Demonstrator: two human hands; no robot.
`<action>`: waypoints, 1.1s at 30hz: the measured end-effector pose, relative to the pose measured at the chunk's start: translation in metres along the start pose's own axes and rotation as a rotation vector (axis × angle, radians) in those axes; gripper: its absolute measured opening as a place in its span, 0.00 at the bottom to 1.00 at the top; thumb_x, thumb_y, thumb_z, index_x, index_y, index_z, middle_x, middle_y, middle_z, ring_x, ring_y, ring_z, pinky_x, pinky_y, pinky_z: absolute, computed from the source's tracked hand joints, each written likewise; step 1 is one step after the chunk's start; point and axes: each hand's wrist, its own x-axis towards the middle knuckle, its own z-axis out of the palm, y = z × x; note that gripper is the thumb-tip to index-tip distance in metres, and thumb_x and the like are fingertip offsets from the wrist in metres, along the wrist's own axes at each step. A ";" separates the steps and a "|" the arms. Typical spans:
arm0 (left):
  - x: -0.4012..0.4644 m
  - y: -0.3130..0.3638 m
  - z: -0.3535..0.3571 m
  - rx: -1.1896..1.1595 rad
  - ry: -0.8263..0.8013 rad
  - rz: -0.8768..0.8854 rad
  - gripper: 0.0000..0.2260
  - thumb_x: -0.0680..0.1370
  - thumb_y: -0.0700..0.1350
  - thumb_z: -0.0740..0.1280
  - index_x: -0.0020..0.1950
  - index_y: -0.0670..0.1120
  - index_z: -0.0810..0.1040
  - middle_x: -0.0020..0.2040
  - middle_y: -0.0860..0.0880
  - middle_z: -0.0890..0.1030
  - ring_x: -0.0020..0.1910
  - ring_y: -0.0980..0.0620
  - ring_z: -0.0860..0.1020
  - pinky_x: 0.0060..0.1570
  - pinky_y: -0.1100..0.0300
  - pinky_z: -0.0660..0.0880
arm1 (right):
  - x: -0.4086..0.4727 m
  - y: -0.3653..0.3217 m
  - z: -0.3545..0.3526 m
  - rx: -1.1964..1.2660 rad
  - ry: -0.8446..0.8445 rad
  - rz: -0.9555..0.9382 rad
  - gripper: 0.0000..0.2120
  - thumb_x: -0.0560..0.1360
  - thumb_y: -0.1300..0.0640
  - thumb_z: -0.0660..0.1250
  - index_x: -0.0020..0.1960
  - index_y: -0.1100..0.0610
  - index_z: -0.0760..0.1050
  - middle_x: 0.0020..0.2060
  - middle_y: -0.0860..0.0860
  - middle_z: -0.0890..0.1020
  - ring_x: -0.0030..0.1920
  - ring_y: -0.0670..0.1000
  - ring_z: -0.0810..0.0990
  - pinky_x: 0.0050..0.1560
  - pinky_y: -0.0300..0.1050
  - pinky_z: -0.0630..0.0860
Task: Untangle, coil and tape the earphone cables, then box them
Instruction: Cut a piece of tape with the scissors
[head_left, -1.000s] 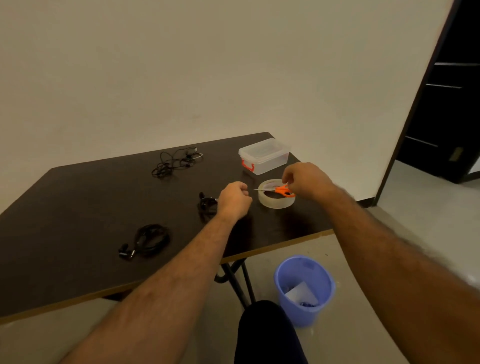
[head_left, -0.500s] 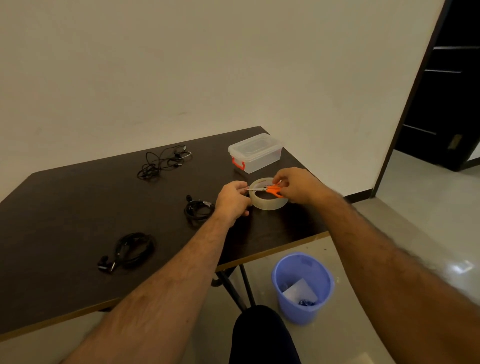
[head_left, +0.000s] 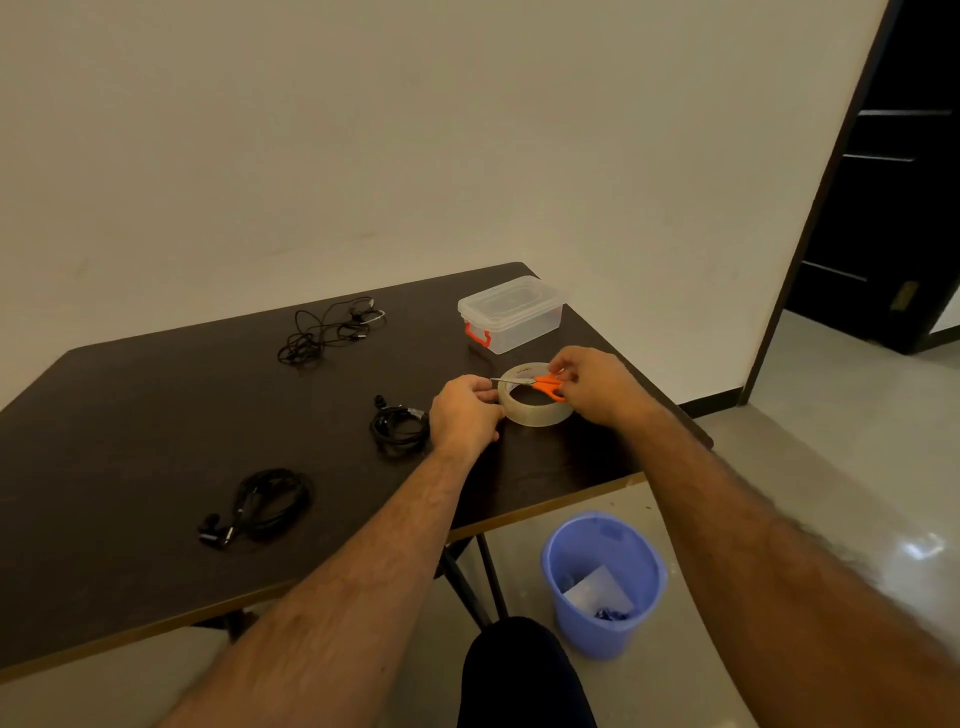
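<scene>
1. Right hand (head_left: 592, 384) grips the orange scissors (head_left: 543, 383) over the tape roll (head_left: 537, 413).
2. Left hand (head_left: 465, 415), fingers curled, pinches the roll's left edge.
3. Coiled earphones (head_left: 397, 426) lie just left; the closed box (head_left: 511, 312) sits behind.

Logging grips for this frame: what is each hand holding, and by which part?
The right hand holds the scissors by their orange handles. The left hand grips the tape roll at its left rim.

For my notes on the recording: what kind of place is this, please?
Probably a plain room in a home or small office, not a workshop. A bare wall, a dark folding table, a tiled floor with a small blue bin, and a dark door to another room suggest this.
</scene>
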 end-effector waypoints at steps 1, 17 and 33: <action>-0.001 0.000 0.001 0.014 0.016 0.010 0.18 0.76 0.39 0.73 0.64 0.48 0.78 0.54 0.53 0.84 0.41 0.57 0.83 0.37 0.59 0.82 | -0.001 0.000 0.000 0.004 0.003 0.003 0.15 0.78 0.60 0.67 0.64 0.53 0.75 0.61 0.55 0.79 0.58 0.51 0.78 0.61 0.48 0.77; 0.002 0.004 -0.004 0.111 0.001 0.004 0.10 0.77 0.43 0.71 0.58 0.49 0.82 0.52 0.52 0.82 0.37 0.56 0.80 0.42 0.59 0.83 | -0.003 -0.003 0.003 0.027 0.008 0.036 0.15 0.79 0.61 0.66 0.64 0.54 0.75 0.61 0.55 0.79 0.58 0.52 0.79 0.64 0.50 0.76; -0.006 0.004 -0.001 0.236 0.124 0.056 0.05 0.77 0.44 0.71 0.52 0.50 0.84 0.48 0.52 0.84 0.42 0.54 0.83 0.47 0.54 0.82 | -0.005 0.003 -0.002 -0.119 -0.109 -0.059 0.24 0.71 0.49 0.76 0.65 0.52 0.75 0.60 0.52 0.79 0.52 0.48 0.74 0.57 0.44 0.72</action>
